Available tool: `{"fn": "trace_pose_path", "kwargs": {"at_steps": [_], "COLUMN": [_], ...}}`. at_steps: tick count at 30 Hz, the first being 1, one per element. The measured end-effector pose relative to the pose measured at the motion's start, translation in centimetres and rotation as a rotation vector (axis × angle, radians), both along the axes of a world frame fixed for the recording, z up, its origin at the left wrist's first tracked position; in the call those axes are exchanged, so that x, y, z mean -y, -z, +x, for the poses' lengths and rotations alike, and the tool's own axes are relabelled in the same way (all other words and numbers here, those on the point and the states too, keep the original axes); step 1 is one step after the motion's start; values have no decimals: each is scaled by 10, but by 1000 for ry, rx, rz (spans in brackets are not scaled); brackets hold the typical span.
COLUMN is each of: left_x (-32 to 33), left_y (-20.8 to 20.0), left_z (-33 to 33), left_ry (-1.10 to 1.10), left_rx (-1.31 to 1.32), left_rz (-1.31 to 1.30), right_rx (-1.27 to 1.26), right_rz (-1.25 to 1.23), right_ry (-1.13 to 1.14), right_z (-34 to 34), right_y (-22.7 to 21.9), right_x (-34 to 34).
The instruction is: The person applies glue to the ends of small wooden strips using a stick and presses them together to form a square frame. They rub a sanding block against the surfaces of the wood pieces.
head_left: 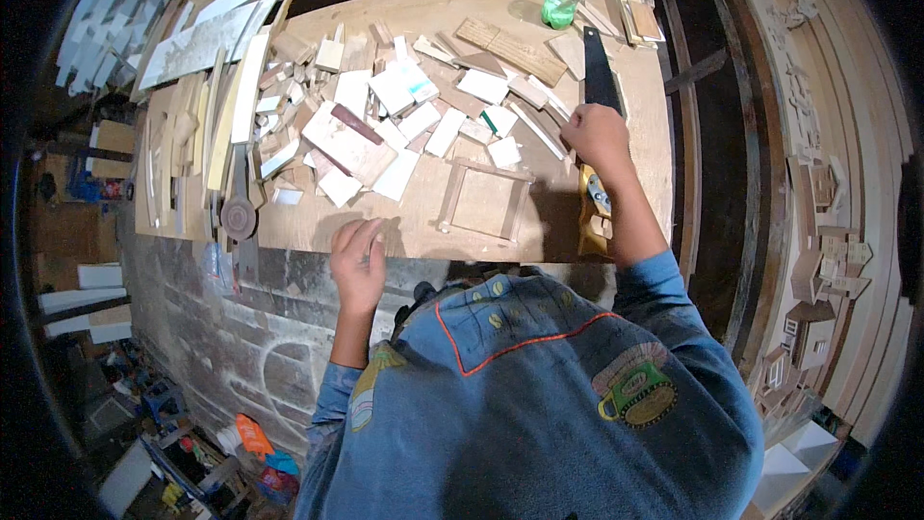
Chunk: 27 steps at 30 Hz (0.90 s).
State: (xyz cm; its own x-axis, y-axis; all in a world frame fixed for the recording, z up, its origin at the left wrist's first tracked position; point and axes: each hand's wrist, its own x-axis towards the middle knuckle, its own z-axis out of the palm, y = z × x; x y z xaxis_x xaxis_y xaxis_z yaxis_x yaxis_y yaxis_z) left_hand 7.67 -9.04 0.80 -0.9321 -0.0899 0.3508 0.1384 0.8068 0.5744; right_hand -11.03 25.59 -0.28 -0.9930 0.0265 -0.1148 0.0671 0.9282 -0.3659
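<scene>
At the bench's right side, my right hand [599, 140] is closed over the middle of a hand saw. The dark saw blade [601, 67] reaches away beyond my knuckles, and its yellow handle [595, 221] lies by my wrist. What the curled fingers hold is hidden. My left hand [358, 255] hovers at the near edge of the bench, empty, with fingers stretched and thumb apart. Between the hands lies a small square wooden frame [450, 195], made of thin strips. Beyond the left hand sits a pale wood block [332, 143] with a dark brown strip [356, 123] on it.
Many wood offcuts [445, 132] cover the middle of the plywood bench top [404, 236]. Long strips [223, 125] and a round turned wooden piece [240, 218] lie left. A green bag [558, 8] stands far right. Small wooden house models [816, 332] are off to the right.
</scene>
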Motion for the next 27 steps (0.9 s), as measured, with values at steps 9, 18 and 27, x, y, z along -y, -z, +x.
{"fn": "trace_pose_path", "kwargs": {"at_steps": [9,18,27], "left_x": [-79,-143,-119], "left_y": [-31,-44,-72], "left_z": [-59,-93,-69], "left_ry": [248,375,364], "left_rx": [18,415,191], "left_rz": [271,1127,384], "right_rx": [305,196,151], "right_rz": [-908,-1048,-1357], "right_ry": [3,-185,-193], "right_z": [53,109,97], "right_y": [-33,-58,-87], "right_x": [-46,12,36]}}
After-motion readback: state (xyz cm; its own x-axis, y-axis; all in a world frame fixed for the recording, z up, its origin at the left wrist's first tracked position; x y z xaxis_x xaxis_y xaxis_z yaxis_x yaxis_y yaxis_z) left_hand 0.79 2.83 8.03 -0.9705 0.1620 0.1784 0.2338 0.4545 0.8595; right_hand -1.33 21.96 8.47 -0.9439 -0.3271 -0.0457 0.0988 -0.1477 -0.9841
